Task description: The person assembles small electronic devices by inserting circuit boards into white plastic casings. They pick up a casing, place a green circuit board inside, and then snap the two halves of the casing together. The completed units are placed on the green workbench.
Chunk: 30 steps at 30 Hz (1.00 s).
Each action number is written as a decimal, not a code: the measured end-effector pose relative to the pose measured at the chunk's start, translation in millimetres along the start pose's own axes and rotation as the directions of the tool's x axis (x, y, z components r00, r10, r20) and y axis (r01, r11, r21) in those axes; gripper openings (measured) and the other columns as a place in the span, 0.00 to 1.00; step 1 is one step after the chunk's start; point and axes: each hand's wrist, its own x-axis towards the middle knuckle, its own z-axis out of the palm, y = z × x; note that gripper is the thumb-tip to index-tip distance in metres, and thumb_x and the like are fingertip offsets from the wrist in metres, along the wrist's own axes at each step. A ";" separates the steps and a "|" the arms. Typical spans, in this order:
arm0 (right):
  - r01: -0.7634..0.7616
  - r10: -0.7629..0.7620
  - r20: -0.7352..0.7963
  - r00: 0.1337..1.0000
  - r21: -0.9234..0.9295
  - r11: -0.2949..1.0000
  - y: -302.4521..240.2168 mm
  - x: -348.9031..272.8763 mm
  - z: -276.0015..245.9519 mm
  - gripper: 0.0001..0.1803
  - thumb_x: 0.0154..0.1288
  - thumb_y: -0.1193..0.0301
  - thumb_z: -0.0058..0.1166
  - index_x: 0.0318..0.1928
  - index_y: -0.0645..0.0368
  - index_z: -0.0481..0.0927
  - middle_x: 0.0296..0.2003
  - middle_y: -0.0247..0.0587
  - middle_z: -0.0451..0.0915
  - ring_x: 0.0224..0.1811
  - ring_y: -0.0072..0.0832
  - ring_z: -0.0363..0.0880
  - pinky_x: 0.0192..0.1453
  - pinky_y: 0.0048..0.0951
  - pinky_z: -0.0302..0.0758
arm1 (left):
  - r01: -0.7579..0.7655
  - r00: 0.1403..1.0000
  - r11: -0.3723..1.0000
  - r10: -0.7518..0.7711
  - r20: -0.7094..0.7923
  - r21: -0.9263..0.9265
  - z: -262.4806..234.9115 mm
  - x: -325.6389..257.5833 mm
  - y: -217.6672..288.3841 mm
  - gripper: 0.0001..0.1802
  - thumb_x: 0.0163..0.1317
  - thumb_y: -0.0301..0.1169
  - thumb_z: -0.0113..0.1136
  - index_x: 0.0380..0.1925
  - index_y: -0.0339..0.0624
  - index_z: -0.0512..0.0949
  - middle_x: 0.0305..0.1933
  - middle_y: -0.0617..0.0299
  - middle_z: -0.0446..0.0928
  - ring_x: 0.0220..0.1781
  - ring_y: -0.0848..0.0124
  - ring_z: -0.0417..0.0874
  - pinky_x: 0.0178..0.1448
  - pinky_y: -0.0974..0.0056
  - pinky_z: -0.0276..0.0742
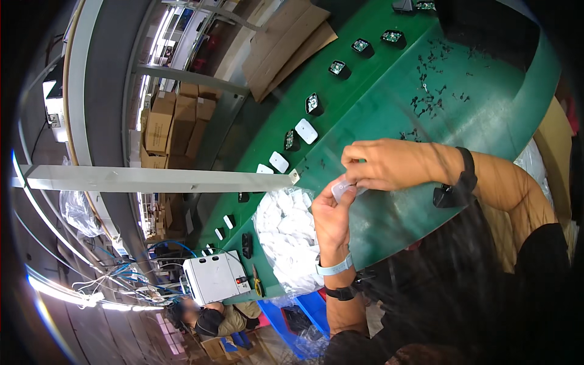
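"Pinching what, there?"
"A small whitish piece [339,190], between the hands over the green table [395,228]. The left hand [332,214] has thumb and fingers clamped on it."
"And the right hand [382,165]?"
"Fingers bunched at its upper right edge; whether they grip, I cannot tell."
"Long axis?"
"Too covered to tell."
"The bag of white parts [283,234]?"
"Just left of the left hand, nearer to it than to the right."

Small part [339,190], one: translucent whitish, tilted; sits in left hand [331,214], three o'clock from view centre.
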 end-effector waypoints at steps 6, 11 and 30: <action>-0.268 0.279 0.048 0.959 0.468 0.842 -0.5 2.6 2.7 0.21 0.57 0.76 0.64 0.51 0.61 0.74 0.46 0.38 0.75 0.43 0.32 0.77 0.44 0.33 0.78 | 0.012 0.997 0.980 -0.027 -0.070 -0.201 9.4 0.4 0.2 0.15 0.64 0.22 0.56 0.51 0.29 0.78 0.46 0.56 0.82 0.46 0.71 0.82 0.50 0.68 0.76; -0.198 0.225 0.025 0.974 0.580 0.790 7.6 2.5 14.9 0.31 0.56 0.78 0.66 0.61 0.60 0.73 0.58 0.41 0.76 0.58 0.30 0.76 0.62 0.33 0.74 | 0.142 0.990 0.744 -0.114 0.084 -0.653 18.1 2.3 -3.8 0.21 0.65 0.25 0.57 0.57 0.31 0.72 0.53 0.56 0.79 0.54 0.67 0.80 0.53 0.64 0.76; -0.327 0.562 0.032 0.826 0.840 0.433 40.6 -1.1 6.0 0.32 0.58 0.71 0.64 0.63 0.66 0.72 0.51 0.43 0.82 0.53 0.28 0.81 0.61 0.32 0.76 | -0.456 0.456 0.649 0.758 0.467 -0.609 -50.4 -111.6 141.0 0.04 0.59 0.21 0.53 0.31 0.39 0.68 0.29 0.61 0.65 0.28 0.69 0.67 0.33 0.64 0.66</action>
